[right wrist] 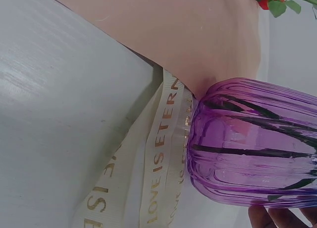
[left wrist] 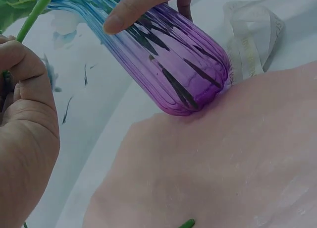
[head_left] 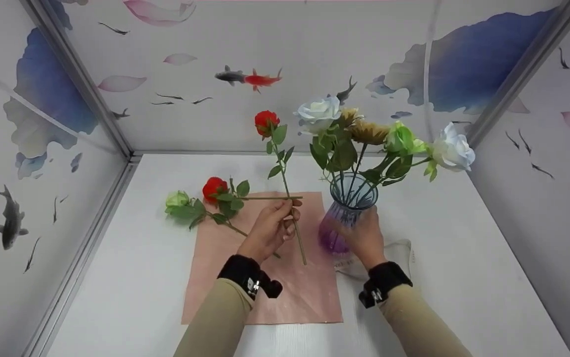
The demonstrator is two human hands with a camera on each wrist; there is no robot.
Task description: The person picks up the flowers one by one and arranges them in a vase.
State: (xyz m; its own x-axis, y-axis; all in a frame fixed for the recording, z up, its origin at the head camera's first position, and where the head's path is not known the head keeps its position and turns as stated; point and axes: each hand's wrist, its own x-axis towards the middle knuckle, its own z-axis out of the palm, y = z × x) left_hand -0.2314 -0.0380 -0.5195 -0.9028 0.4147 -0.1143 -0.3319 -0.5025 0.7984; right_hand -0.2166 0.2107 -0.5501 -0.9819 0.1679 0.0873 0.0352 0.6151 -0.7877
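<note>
My left hand (head_left: pixel 272 228) pinches the green stem of a red rose (head_left: pixel 267 123) between thumb and fingers; the bloom points up and the cut end hangs below the hand. My right hand (head_left: pixel 366 235) grips the side of a ribbed glass vase (head_left: pixel 332 230), blue at the top and purple at the base. In the vase stand white roses (head_left: pixel 317 114), brownish-yellow flowers (head_left: pixel 369 133) and a green bloom (head_left: pixel 400 138). Dark stem ends show through the purple glass (left wrist: pixel 198 64) in the left wrist view.
Pink wrapping paper (head_left: pixel 294 297) lies flat on the white table (head_left: pixel 463 277). A second red rose (head_left: pixel 214 189) and a pale green rose (head_left: pixel 177 199) lie at its upper left. Cream ribbon with gold lettering (right wrist: pixel 161 148) lies beside the vase base. Printed wall panels (head_left: pixel 285 44) enclose the table.
</note>
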